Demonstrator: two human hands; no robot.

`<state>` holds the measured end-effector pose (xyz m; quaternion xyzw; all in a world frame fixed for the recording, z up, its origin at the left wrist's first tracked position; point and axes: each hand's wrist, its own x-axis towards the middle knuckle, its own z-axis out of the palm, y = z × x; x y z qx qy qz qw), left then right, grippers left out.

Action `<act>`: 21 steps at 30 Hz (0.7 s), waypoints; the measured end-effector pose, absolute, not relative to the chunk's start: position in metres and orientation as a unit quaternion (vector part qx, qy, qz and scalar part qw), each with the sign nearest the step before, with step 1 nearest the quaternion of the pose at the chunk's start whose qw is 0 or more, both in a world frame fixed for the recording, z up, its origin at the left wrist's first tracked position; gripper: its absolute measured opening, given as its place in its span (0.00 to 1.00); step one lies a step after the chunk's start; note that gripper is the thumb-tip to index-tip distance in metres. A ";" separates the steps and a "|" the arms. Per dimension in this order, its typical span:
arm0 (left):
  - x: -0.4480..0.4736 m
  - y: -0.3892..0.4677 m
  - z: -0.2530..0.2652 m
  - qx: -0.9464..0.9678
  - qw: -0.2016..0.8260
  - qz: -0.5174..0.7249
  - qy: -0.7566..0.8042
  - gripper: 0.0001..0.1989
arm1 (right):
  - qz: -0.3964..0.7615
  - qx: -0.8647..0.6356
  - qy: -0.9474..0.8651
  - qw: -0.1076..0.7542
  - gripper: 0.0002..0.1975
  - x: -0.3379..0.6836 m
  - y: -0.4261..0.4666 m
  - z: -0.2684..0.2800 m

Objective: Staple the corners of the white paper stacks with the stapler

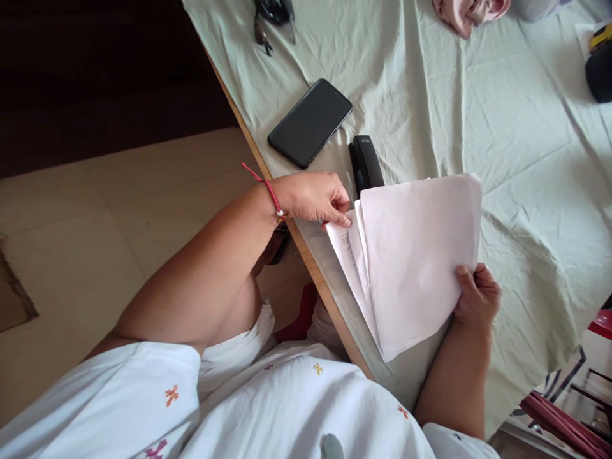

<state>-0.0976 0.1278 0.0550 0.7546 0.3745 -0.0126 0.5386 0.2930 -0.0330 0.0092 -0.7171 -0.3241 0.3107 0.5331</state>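
Several sheets of paper (415, 255) are held up over the table's near edge, fanned a little at the left. The top sheet looks blank, while a sheet under it shows printed lines near its left edge. My left hand (318, 199), with a red cord at the wrist, pinches the upper left corner of the lower sheets. My right hand (478, 296) grips the right edge of the stack, thumb on top. Just beyond the papers lies a black stapler (367, 162), its near end hidden by them.
A black phone (310, 122) lies left of the stapler on the pale cloth-covered table (526, 210). Keys (264, 38) and a dark coiled item (275, 9) sit farther back. Pink cloth (471, 14) and a black-and-yellow object (600, 64) are at the far right. The table's wooden edge (306, 252) runs diagonally.
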 end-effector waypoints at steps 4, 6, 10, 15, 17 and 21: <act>-0.099 0.126 0.056 0.727 0.558 -0.007 0.400 0.21 | 0.313 -0.710 -0.333 0.536 0.23 0.293 -0.034 0.009; -0.099 0.125 0.057 0.713 0.575 0.003 0.403 0.21 | 0.316 -0.708 -0.328 0.539 0.24 0.294 -0.034 0.009; -0.100 0.126 0.057 0.724 0.579 0.003 0.374 0.14 | 0.316 -0.714 -0.309 0.542 0.26 0.293 -0.034 0.009; -0.098 0.128 0.057 0.761 0.528 -0.007 0.377 0.10 | 0.315 -0.711 -0.319 0.541 0.25 0.291 -0.033 0.010; -0.096 0.128 0.058 0.766 0.514 -0.023 0.385 0.10 | 0.316 -0.709 -0.327 0.539 0.25 0.292 -0.034 0.010; -0.095 0.128 0.058 0.769 0.513 -0.031 0.380 0.11 | 0.319 -0.707 -0.339 0.533 0.23 0.293 -0.034 0.010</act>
